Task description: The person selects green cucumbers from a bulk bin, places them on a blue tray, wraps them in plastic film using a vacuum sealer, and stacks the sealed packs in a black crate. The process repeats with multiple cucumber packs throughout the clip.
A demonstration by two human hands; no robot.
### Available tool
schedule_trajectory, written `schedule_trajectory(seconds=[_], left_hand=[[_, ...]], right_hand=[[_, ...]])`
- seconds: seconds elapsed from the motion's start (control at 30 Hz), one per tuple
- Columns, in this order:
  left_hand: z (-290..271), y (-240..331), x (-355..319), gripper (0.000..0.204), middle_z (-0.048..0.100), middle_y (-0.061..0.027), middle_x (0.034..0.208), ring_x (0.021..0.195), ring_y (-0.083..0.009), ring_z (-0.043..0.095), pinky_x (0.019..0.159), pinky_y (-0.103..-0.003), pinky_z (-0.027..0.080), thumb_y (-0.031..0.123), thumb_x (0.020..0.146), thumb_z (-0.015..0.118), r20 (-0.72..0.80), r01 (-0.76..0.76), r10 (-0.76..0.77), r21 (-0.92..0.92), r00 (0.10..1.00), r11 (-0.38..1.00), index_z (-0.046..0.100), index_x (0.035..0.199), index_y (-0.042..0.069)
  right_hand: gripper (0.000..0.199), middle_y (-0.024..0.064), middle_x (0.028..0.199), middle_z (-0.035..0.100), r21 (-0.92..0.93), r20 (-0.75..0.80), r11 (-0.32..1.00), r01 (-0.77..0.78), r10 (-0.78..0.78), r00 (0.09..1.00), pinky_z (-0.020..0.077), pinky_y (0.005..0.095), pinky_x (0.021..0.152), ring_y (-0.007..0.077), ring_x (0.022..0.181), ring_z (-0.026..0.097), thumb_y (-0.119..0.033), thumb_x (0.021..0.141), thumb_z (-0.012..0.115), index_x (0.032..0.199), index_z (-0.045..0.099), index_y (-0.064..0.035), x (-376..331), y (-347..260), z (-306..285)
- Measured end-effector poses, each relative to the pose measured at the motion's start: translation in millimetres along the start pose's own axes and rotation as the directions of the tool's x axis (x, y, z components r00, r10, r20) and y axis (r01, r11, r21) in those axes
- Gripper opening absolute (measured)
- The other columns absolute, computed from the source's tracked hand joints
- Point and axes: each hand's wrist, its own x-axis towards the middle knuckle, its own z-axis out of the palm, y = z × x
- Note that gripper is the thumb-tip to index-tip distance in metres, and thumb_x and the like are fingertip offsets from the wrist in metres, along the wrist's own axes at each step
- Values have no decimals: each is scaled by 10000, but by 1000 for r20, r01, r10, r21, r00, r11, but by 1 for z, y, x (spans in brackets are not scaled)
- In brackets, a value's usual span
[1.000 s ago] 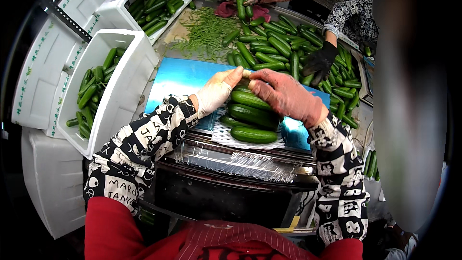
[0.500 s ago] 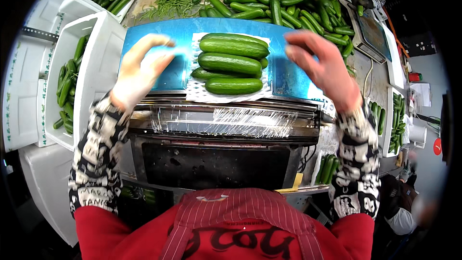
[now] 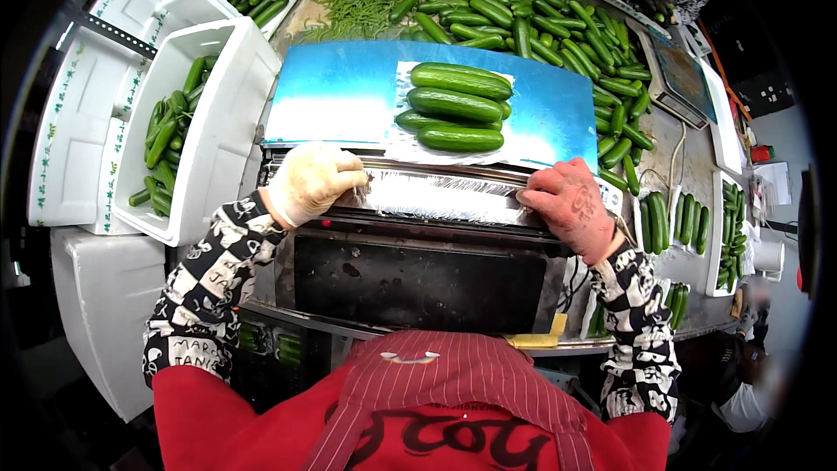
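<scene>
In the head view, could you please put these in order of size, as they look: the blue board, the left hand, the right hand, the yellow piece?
1. Blue board
2. Left hand and right hand: too alike to rank
3. Yellow piece

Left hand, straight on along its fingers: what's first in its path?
Likely the clear plastic film: its left end looks right at the fingertips of the left hand, though depth leaves actual contact unclear.
</scene>
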Motion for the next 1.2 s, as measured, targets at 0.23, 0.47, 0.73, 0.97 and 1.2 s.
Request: schedule_trajectory(seconds=[0.23, 0.47, 0.73, 0.97, 1.2], left_hand=[[3, 46, -31, 210, 615, -37, 749, 673, -233, 615, 581, -332, 475, -75, 643, 658, -238, 141, -180, -175, 954, 974, 616, 771, 85], [-34, 123, -65, 168, 616, -135, 872, 668, -174, 644, 522, -264, 531, -165, 774, 594, -130, 284, -458, -629, 879, 723, 590, 825, -5], [-56, 50, 34, 235, 571, -244, 1208, 1103, -305, 601, 963, -384, 500, 97, 956, 544, -504, -159, -525, -808, 686, 568, 517, 1160, -17], [47, -82, 112, 423, 510, -222, 1346, 1238, -345, 509, 1056, -357, 392, 238, 1002, 450, 81, 534, -538, -318, 839, 784, 442, 1363, 17], [65, -73, 88, 399, 577, -236, 1245, 1164, -382, 545, 986, -394, 433, 259, 998, 443, -1, 488, -493, -133, 870, 862, 512, 1297, 3]], right_hand=[[286, 32, 847, 578, 47, -220, 966, -254, 258, 941, 432, 376, 727, 247, 798, 557, 0, 642, 660, 905, 618, -105, -62, -32, 30], [238, 73, 817, 567, 281, 70, 951, -130, 114, 991, 465, 376, 648, 257, 696, 569, 27, 669, 640, 888, 616, -63, -57, -123, -65], [149, 131, 1034, 601, 570, -501, 815, -105, 446, 741, 488, 340, 806, 242, 937, 588, -7, 837, 595, 982, 629, -25, -7, -66, -105], [230, 202, 1215, 602, 178, -244, 893, -413, 447, 861, 463, 374, 953, 331, 1115, 586, -163, 944, 552, 1106, 635, -23, 103, 59, 6], [220, 173, 1024, 642, -67, -120, 762, -645, 635, 763, 455, 452, 888, 381, 1013, 573, -197, 952, 516, 1014, 624, -16, 96, 38, 41]])
